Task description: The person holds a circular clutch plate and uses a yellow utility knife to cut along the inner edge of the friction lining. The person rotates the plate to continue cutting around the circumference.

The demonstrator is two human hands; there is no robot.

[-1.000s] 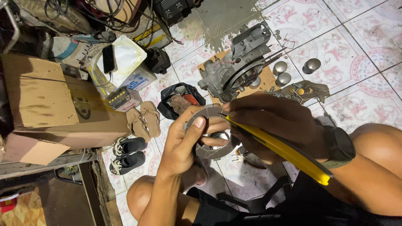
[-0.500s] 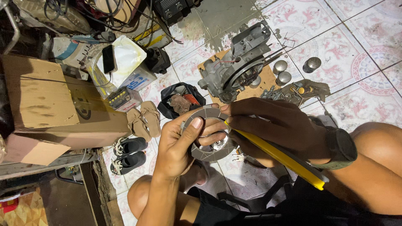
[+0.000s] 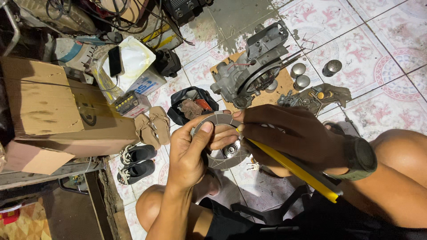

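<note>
Looking down from the head camera, a grey metal ring [image 3: 221, 161] is held between both hands above the tiled floor [image 3: 378, 58], just in front of the person's knees. Its flat face is turned up toward the camera, the opening showing a small toothed part behind it.

The left hand [image 3: 191, 151] comes up from below, wrist bent, fingers wrapped around the ring's left edge and the thumb pressed flat on its upper rim, so it is clamped on the ring.

The right hand [image 3: 289, 135], with a dark watch on the wrist, reaches in from the right, fingers curled shut around a yellow-handled tool [image 3: 289, 171]. The tool's long axis runs diagonally, tip at the ring's inner edge, handle toward lower right.

A grey engine casing [image 3: 253, 71] lies on cardboard further off.
</note>
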